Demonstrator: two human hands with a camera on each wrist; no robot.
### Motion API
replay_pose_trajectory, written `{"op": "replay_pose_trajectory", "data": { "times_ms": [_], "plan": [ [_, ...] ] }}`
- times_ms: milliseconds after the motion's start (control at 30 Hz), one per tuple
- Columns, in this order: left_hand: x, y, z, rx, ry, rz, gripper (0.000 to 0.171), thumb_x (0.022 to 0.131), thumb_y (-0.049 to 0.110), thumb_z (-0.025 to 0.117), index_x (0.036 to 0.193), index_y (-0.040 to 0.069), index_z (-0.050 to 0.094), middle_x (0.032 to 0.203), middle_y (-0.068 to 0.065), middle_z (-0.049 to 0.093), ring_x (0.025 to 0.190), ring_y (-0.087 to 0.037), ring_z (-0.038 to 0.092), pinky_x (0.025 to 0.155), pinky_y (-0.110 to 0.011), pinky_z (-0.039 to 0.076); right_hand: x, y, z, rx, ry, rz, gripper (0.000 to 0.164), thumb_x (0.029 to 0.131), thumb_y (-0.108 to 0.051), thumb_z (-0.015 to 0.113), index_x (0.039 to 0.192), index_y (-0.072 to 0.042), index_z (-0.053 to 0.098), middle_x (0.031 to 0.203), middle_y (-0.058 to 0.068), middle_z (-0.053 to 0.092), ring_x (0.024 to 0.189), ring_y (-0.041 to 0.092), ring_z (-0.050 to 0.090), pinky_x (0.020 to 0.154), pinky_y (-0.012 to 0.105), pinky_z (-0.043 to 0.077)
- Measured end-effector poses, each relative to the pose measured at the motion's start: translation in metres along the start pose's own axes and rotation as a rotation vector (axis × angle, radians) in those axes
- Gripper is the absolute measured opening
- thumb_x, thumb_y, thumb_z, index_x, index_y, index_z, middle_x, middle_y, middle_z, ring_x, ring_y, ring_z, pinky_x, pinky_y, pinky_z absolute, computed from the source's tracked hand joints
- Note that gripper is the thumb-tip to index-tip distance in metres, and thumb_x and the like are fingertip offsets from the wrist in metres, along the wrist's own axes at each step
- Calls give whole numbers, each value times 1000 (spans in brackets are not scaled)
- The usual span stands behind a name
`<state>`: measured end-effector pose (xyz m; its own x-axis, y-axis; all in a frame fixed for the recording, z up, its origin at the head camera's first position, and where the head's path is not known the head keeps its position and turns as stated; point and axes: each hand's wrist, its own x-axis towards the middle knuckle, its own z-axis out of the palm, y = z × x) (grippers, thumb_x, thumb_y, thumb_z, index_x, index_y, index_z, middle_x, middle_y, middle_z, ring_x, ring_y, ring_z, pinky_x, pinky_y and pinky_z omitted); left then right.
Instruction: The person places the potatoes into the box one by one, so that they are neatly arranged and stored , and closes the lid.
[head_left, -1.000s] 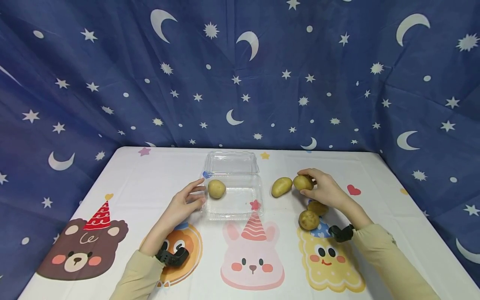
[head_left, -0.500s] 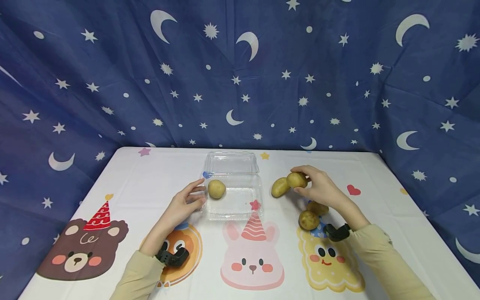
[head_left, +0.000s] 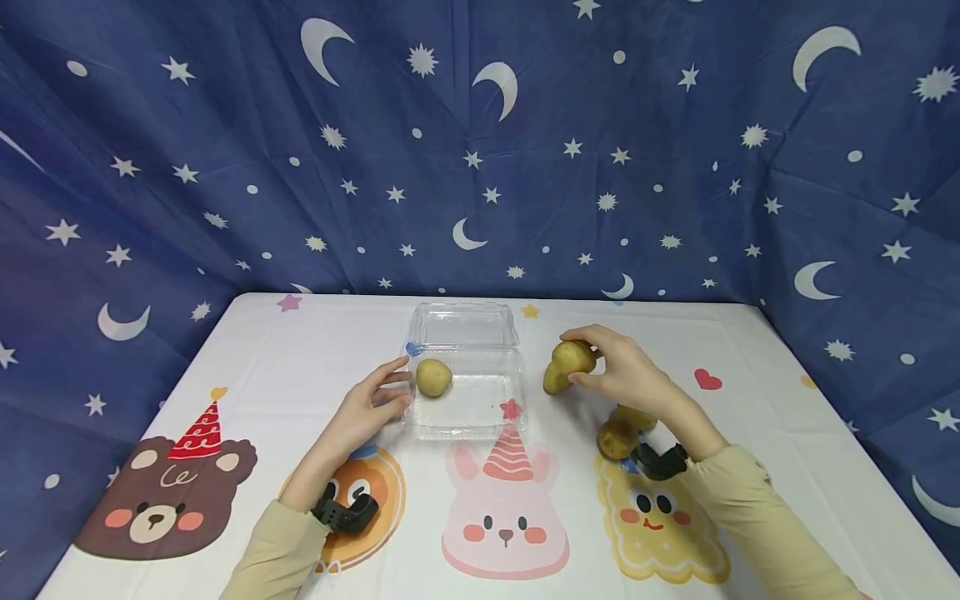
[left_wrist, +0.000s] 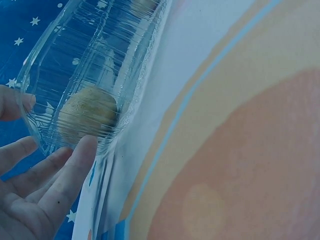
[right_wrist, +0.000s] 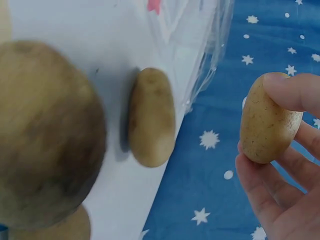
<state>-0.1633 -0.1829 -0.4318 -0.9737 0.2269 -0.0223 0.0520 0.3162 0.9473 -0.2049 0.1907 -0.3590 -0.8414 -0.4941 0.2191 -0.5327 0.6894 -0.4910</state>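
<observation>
My right hand (head_left: 626, 375) pinches a yellow potato (head_left: 573, 357) between thumb and fingers, above the tabletop. In the head view this potato overlaps an oblong potato (head_left: 555, 379), which lies apart from it in the right wrist view. A clear plastic clamshell box (head_left: 465, 436) stands with its lid (head_left: 465, 323) folded back. Inside, toward the left, sits one round potato (head_left: 433, 378). My left hand (head_left: 367, 408) is at the box's left side, fingers loosely spread and fingertips right at the wall, also seen in the left wrist view.
Two more potatoes lie close together below my right hand: a spotted one (head_left: 617, 439) in front and another (head_left: 639, 417) behind it, partly covered by the forearm's side. A white cartoon-print cloth (head_left: 300, 367) covers the table. Blue star-patterned fabric (head_left: 480, 208) hangs behind.
My right hand has moved left and slightly up with the held potato, from near the two front potatoes to over the oblong one. The left hand and the box have stayed put.
</observation>
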Motion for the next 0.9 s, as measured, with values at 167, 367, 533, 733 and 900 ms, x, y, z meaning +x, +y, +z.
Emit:
{"op": "replay_pose_trajectory", "data": {
  "times_ms": [167, 367, 533, 733, 900],
  "plan": [
    [0, -1, 0, 4, 1, 5, 63, 92, 9, 60, 149, 11, 35, 141, -23, 48, 125, -41, 54, 82, -27, 58, 5, -10, 0, 5, 0, -51, 51, 77, -8, 79, 124, -4, 59, 121, 10, 63, 97, 19, 61, 84, 37, 55],
    [0, -1, 0, -7, -2, 2, 63, 92, 10, 60, 149, 12, 35, 141, -23, 48, 125, -40, 53, 82, -26, 58, 11, -22, 2, 39, -22, -57, 51, 77, -7, 78, 124, -5, 59, 120, 9, 64, 99, 20, 61, 87, 39, 54],
    [1, -1, -1, -23, -9, 8, 63, 91, 9, 60, 149, 11, 34, 141, -24, 48, 126, -41, 52, 83, -26, 57, 16, -29, 6, 67, -46, -53, 51, 77, -6, 77, 125, -8, 59, 120, 7, 64, 100, 20, 60, 90, 39, 53],
    [1, -1, -1, -25, -9, 9, 63, 92, 9, 60, 149, 11, 34, 141, -23, 48, 126, -41, 52, 82, -25, 57, 22, -38, 12, 90, -57, -58, 50, 76, -5, 77, 124, -7, 60, 116, 6, 64, 97, 18, 60, 89, 37, 52],
    [0, -1, -1, -18, -9, 7, 62, 92, 10, 60, 149, 11, 34, 141, -24, 47, 125, -41, 53, 82, -25, 57, 28, -44, 18, 89, -65, -87, 50, 75, -5, 77, 122, -6, 61, 113, 6, 65, 95, 17, 60, 86, 35, 53]
  ]
}}
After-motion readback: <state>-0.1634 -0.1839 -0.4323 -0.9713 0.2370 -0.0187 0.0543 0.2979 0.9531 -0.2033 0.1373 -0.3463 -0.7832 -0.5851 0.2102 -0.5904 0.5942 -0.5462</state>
